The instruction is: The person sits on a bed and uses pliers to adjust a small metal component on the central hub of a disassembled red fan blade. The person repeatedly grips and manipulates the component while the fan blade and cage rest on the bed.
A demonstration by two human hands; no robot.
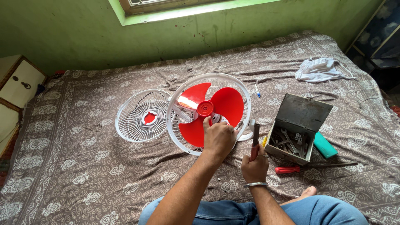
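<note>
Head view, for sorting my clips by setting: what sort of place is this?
Probably a bedroom at home: a bed under a brown patterned bedspread, green painted walls below a window sill, and an open grey metal toolbox on the bed.

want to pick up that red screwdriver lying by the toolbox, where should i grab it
Grip the red screwdriver by its thick red handle, coming from above. It lies flat on the bedspread, handle toward the right hand, thin dark shaft pointing away to the right. The handle is clear of the metal toolbox, so fingers fit around it.
</note>
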